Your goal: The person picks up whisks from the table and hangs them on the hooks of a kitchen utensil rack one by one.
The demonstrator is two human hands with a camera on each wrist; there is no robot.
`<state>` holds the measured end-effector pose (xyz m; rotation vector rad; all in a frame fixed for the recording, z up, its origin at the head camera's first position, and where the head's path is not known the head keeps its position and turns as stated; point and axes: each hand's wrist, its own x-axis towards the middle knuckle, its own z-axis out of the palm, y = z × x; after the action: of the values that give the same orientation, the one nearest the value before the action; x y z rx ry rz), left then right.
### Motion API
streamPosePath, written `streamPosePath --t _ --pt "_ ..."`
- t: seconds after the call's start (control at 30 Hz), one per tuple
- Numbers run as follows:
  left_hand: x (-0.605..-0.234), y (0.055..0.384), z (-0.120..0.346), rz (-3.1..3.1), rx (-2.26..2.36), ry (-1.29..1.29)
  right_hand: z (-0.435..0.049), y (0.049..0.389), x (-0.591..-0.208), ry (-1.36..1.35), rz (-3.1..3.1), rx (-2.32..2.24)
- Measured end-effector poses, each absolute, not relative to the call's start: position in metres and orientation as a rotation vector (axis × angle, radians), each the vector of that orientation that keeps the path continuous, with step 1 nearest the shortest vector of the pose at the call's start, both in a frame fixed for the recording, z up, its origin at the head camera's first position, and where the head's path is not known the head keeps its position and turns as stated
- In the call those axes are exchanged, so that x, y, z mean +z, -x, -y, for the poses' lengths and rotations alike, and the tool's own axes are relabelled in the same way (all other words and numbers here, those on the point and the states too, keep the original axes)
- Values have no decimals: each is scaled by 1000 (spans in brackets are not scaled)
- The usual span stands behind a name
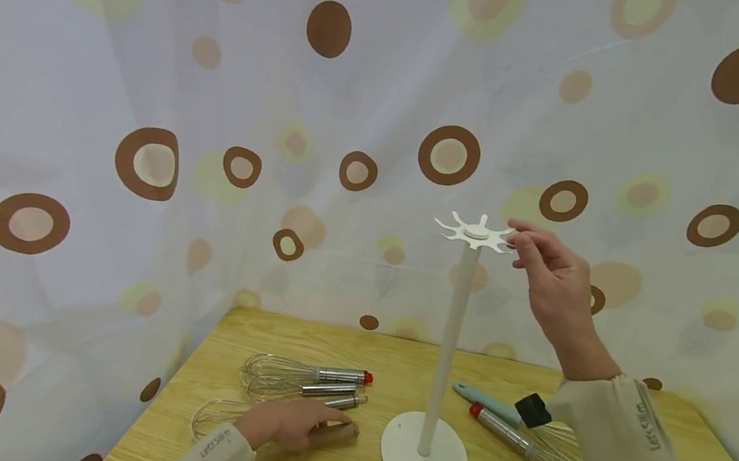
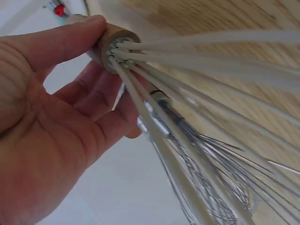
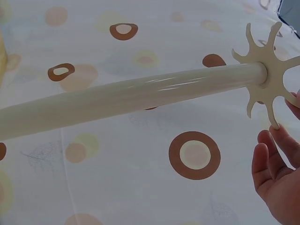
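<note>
A white stand (image 1: pixel 451 336) with a round base rises upright from the wooden table, topped by a ring of curved hooks (image 1: pixel 476 232). At the ring's right side, my right hand (image 1: pixel 556 288) pinches a hook end between thumb and fingers; the right wrist view shows fingertips (image 3: pixel 277 133) against a hook. Low on the left, my left hand (image 1: pixel 286 422) holds a whisk by its wooden handle (image 2: pixel 115 40), thumb on one side and fingers on the other. Thick pale wires (image 2: pixel 187 93) fan out from that handle. In the head view the hand and sleeve hide most of this whisk.
Left of the stand lie several metal whisks, among them a red-tipped whisk (image 1: pixel 342 375) and a plain silver whisk (image 1: pixel 329 389). To its right are a whisk with a pale blue handle (image 1: pixel 483 400) and another red-tipped whisk (image 1: pixel 504 431). A dotted curtain (image 1: pixel 374 97) hangs behind the table.
</note>
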<state>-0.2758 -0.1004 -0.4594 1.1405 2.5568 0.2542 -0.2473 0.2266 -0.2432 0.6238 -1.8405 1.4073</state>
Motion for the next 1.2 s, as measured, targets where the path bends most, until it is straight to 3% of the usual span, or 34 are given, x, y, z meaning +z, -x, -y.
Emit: streamPosePath --t 0.17,0.63,1.2 --pt "-450 280 94 -2507 566 -1273 -227 248 -243 -622 1856 1392" --pt "-384 276 67 -2447 1489 -1207 -229 249 -245 -632 1823 1456" --pt "-301 281 23 -2254 2114 -1405 -226 249 -247 -640 1790 1497"
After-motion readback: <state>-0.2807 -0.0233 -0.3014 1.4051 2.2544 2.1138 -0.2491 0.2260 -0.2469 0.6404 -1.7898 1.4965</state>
